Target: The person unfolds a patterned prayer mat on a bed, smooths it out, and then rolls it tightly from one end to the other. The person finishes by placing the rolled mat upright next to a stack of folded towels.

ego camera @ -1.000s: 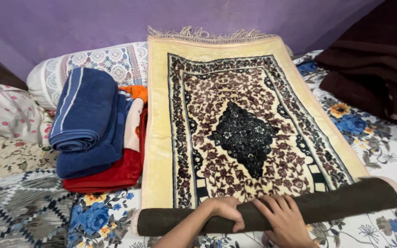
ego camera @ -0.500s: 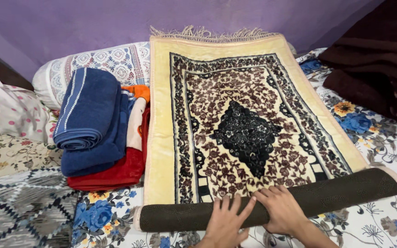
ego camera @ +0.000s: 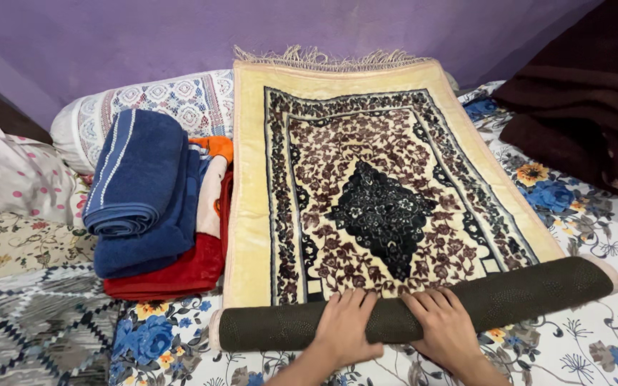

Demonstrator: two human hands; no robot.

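A cream rug (ego camera: 366, 193) with a dark floral pattern and a black centre medallion lies flat on the bed, fringe at its far end. Its near end is rolled into a tube (ego camera: 538, 293) that shows the dark brown backing. My left hand (ego camera: 345, 327) and my right hand (ego camera: 445, 329) lie side by side on the middle of that roll, palms down, fingers spread over it and pointing away from me.
Left of the rug sits a stack of folded cloth: a blue towel (ego camera: 137, 186) on top of red fabric (ego camera: 173, 275). Patterned pillows (ego camera: 173, 100) lie behind and to the left. A dark brown blanket (ego camera: 588, 107) is heaped at the right on the floral bedsheet (ego camera: 588, 343).
Both hands have moved from gripping the near side of the roll to lying flat on top of it, and the roll has advanced slightly up the rug.
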